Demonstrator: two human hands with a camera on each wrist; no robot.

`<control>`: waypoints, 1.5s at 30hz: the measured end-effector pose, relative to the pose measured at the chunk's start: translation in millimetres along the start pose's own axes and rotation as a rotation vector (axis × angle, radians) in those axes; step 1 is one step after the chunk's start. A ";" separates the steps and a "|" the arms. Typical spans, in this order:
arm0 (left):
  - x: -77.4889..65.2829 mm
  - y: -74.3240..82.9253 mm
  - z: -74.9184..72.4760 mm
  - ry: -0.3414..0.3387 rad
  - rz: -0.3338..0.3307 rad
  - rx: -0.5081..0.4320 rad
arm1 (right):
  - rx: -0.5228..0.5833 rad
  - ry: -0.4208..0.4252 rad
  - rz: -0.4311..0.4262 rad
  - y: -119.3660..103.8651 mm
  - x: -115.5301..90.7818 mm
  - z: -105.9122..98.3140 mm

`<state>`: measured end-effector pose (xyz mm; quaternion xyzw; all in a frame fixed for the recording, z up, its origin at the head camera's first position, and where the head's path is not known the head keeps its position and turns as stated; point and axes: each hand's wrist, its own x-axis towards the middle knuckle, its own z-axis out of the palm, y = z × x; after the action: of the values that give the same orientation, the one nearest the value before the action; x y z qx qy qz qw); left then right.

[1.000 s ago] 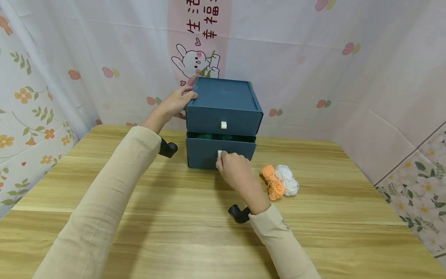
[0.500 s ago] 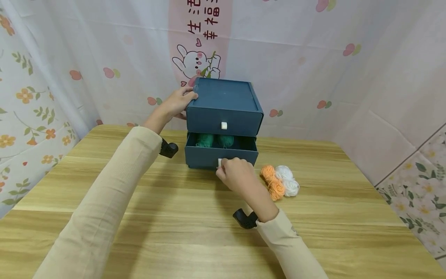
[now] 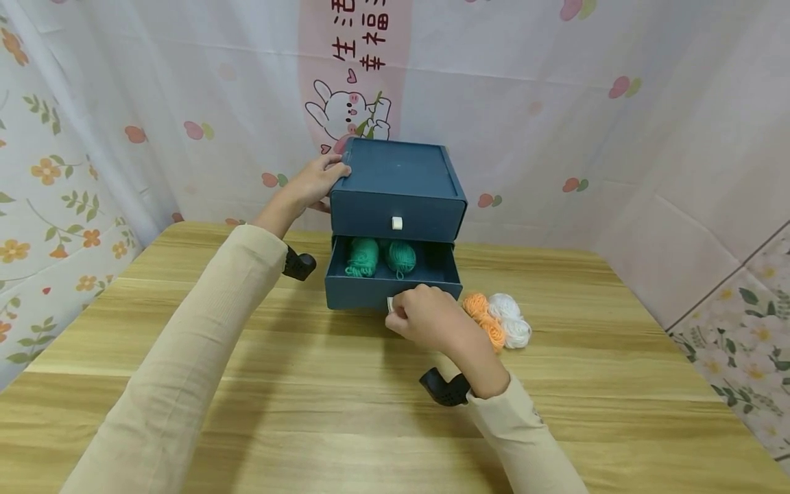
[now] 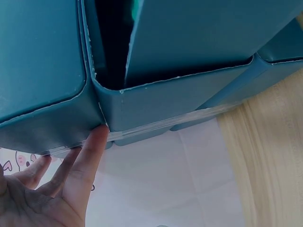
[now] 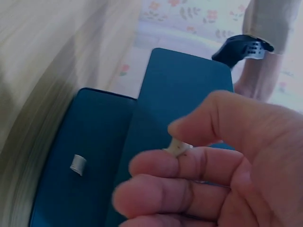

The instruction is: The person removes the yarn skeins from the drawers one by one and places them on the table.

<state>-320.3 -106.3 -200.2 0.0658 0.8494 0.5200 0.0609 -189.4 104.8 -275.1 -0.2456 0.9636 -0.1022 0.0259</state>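
Observation:
A dark blue two-drawer cabinet (image 3: 395, 168) stands at the back of the table, its lower drawer (image 3: 354, 293) pulled partway out. In that drawer lie two green yarn skeins, a longer left one (image 3: 363, 257) and a rounder right one (image 3: 401, 259). My right hand (image 3: 428, 317) pinches the lower drawer's small white pull (image 5: 179, 146) between thumb and forefinger. My left hand (image 3: 315, 184) rests against the cabinet's upper left side; its extended fingers (image 4: 85, 175) touch the side wall in the left wrist view. The upper drawer (image 3: 364, 214) is closed.
Orange yarn (image 3: 484, 319) and white yarn (image 3: 511, 319) lie on the wooden table (image 3: 308, 412), right of the drawer and close to my right hand. A printed curtain (image 3: 524, 137) hangs behind the cabinet.
The lower drawer has slid out toward me with my right hand on its pull, bringing the green skeins into fuller view. The left hand has stayed on the cabinet.

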 end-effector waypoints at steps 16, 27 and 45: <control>-0.3 -1.0 0.3 -0.004 -0.001 -0.023 | 0.085 -0.155 -0.099 -7.2 -18.5 -9.2; 0.4 -1.6 0.4 -0.012 0.004 -0.018 | 0.088 -0.275 -0.074 -20.5 -35.5 -16.0; 1.8 -2.5 -0.6 -0.002 0.011 -0.001 | 0.081 -0.092 -0.077 -24.5 -47.7 -31.6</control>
<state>-322.3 -107.7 -202.2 0.0708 0.8487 0.5209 0.0590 -139.3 112.5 -239.1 -0.2857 0.9464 -0.1305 0.0760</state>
